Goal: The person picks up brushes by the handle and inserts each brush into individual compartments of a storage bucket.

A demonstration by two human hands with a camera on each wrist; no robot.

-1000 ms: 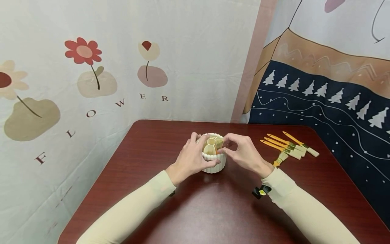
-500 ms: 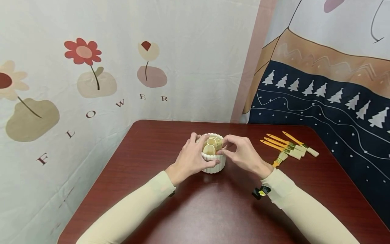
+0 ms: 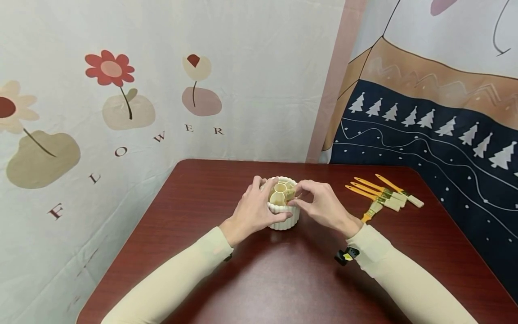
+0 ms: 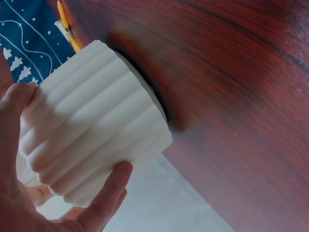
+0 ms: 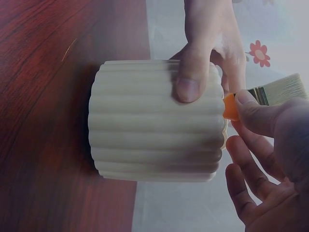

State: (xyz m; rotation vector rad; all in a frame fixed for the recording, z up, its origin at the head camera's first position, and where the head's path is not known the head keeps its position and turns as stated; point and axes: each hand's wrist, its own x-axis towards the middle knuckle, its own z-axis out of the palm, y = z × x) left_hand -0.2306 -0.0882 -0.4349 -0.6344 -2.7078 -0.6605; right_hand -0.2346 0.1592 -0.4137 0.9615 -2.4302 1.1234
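- White ribbed holder (image 5: pixel 154 121): your left hand (image 3: pixel 252 202) grips it, likely for steadiness.
- Your right hand (image 3: pixel 323 202) pinches a brush (image 5: pixel 263 95), bristles up, seemingly for control.

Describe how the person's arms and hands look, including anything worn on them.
Both arms wear pale cream long sleeves reaching the wrists. The left hand and right hand are bare, with no gloves. At the right cuff sits a small black device with a yellow mark. A dark piece peeks out under the left cuff, too hidden to make out.
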